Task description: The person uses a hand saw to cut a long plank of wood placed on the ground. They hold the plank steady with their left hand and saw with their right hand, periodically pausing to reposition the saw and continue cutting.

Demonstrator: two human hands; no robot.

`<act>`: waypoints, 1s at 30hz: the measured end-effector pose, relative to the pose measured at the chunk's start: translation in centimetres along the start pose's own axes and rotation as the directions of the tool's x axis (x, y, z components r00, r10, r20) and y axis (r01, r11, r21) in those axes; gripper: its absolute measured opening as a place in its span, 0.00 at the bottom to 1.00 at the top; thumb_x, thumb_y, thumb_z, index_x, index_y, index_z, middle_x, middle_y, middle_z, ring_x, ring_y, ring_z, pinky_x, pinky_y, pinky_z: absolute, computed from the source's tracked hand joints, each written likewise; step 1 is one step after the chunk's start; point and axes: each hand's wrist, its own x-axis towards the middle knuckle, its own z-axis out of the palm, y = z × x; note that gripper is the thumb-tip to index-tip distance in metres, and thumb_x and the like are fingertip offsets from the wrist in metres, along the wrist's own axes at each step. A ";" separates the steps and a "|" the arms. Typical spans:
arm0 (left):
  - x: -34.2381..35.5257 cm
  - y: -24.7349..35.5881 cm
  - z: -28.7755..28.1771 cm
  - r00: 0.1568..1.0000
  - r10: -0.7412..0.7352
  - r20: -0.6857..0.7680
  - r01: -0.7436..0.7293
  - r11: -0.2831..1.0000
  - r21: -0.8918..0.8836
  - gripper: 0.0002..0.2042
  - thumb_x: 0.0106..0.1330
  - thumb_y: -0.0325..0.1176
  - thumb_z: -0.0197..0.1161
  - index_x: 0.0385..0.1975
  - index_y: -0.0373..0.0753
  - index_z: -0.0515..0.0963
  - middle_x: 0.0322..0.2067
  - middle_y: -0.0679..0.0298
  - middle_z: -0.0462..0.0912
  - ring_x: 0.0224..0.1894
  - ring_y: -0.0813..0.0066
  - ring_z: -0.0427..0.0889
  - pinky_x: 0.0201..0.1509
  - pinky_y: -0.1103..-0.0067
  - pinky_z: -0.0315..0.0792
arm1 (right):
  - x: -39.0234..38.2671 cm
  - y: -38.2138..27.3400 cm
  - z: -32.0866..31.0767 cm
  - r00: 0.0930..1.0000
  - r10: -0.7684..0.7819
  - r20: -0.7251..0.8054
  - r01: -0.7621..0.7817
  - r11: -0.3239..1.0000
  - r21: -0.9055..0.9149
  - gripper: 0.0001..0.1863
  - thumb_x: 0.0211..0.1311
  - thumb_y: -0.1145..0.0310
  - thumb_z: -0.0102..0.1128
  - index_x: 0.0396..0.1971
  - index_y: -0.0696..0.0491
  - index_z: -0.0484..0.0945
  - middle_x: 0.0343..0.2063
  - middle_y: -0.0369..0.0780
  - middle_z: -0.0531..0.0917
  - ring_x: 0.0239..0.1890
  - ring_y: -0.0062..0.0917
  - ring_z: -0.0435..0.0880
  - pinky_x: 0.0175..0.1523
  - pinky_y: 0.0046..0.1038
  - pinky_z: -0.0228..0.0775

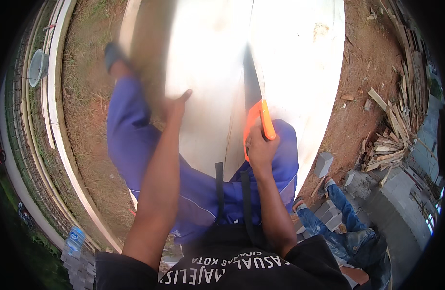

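One orange-handled saw, inside right fingers; board, beneath left thumb

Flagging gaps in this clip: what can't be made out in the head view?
All in the head view:
- Left hand: most of its fingers are hidden or blurred at the panel's edge, so its grip is unclear.
- Saw: the blade's far tip fades into blur and glare.
- Pale panel: far end cut off by the top edge.
- Co-worker: head out of sight, beyond the lower edge.
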 end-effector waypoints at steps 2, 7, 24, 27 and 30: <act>0.7 -0.1 0.5 0.999 0.016 -0.039 -0.015 0.999 0.045 0.48 0.48 0.55 0.86 0.58 0.22 0.71 0.57 0.38 0.79 0.61 0.47 0.80 0.65 0.61 0.73 | -6.6 -2.1 -3.2 0.998 0.065 -0.002 -0.065 0.995 0.069 0.08 0.66 0.82 0.51 0.26 0.55 0.72 0.14 0.32 0.70 0.13 0.15 0.67 0.20 0.23 0.63; -0.7 0.2 0.2 1.000 0.029 0.000 -0.029 0.999 0.015 0.48 0.48 0.54 0.86 0.58 0.22 0.71 0.57 0.38 0.80 0.60 0.46 0.81 0.65 0.60 0.73 | 6.1 -3.0 3.8 0.998 0.060 -0.033 -0.062 0.996 -0.058 0.15 0.64 0.75 0.54 0.17 0.53 0.64 0.14 0.29 0.65 0.17 0.14 0.61 0.23 0.26 0.54; -0.1 0.9 0.9 1.000 0.020 0.009 -0.021 0.998 0.063 0.50 0.49 0.56 0.85 0.61 0.20 0.69 0.60 0.37 0.78 0.61 0.45 0.80 0.67 0.61 0.73 | 11.6 -5.3 5.0 0.998 0.069 0.016 -0.067 0.995 -0.073 0.17 0.62 0.73 0.54 0.15 0.49 0.60 0.13 0.28 0.61 0.14 0.14 0.55 0.20 0.27 0.46; -0.9 0.3 -0.3 1.000 0.005 0.013 -0.005 1.000 0.020 0.50 0.49 0.55 0.85 0.61 0.19 0.69 0.60 0.37 0.78 0.61 0.45 0.80 0.66 0.62 0.73 | 5.5 -2.4 3.9 0.999 -0.044 -0.026 0.039 0.986 -0.165 0.17 0.64 0.74 0.55 0.16 0.49 0.64 0.14 0.27 0.64 0.16 0.13 0.60 0.21 0.26 0.52; 0.4 -0.7 0.3 0.998 0.056 0.016 -0.056 0.998 0.002 0.50 0.50 0.55 0.85 0.61 0.19 0.70 0.60 0.37 0.78 0.61 0.46 0.81 0.66 0.62 0.73 | -7.1 -1.6 -2.5 0.996 0.090 -0.007 -0.090 0.996 0.007 0.06 0.68 0.80 0.57 0.29 0.61 0.79 0.19 0.30 0.75 0.21 0.11 0.71 0.26 0.22 0.62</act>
